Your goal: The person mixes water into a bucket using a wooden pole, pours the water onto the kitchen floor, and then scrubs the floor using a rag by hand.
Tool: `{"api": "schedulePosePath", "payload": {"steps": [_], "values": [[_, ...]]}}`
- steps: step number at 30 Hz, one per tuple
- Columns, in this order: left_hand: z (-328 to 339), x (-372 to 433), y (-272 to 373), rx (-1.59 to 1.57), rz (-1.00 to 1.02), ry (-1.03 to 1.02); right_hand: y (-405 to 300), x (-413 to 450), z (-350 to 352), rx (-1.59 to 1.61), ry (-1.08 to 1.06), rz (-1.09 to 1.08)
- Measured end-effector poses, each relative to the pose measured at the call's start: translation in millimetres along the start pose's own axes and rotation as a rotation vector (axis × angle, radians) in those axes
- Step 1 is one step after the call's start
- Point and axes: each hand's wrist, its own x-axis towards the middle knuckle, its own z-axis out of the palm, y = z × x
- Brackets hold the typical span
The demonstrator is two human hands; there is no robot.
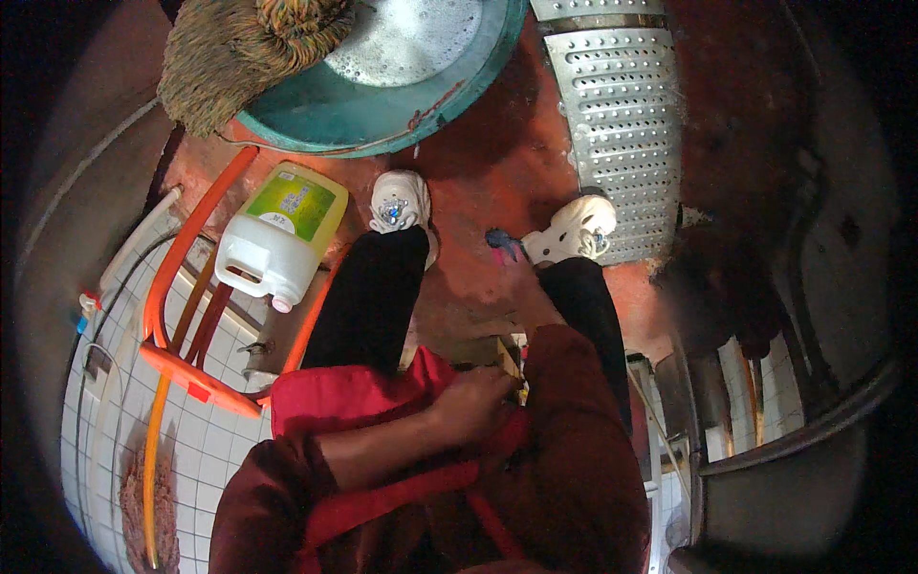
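My right hand (510,273) reaches down between my knees, beside the white clog (572,229) on my right foot. Its fingers are curled around a small dark blue and pink thing (504,244), too blurred to name. Drawn in at my waist, my left hand (477,403) has its fingers bent against the red apron (344,398). Whether it grips anything is hidden. My other white clog (399,201) stands on the red floor (470,208), just short of the teal tub (344,118), which holds foamy water (409,43).
A string mop head (222,68) hangs over the tub's left rim. Left of my leg, a white jug (287,222) with a green label stands by an orange plastic frame (161,287). To the right runs a perforated metal drain cover (624,136). A yellow pole (153,466) lies left.
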Motion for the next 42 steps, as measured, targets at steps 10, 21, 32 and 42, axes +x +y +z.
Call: {"api": "schedulePosePath", "payload": {"steps": [10,21,32,42], "values": [[9.9,7.0,2.6,0.1,0.053,0.093,9.0,0.5,-18.4,-0.065,-0.175,0.018],[6.6,17.3,7.8,0.07,-0.155,-0.29,133.3,19.5,-182.4,0.291,0.223,0.503],[-8.8,-5.1,-31.9,-0.433,-0.391,-0.047,20.5,-94.3,-104.7,1.411,0.607,1.447],[-106.6,-89.2,-7.8,-0.767,-0.591,-0.301,-11.4,-45.1,0.4,1.868,1.198,1.547]]}}
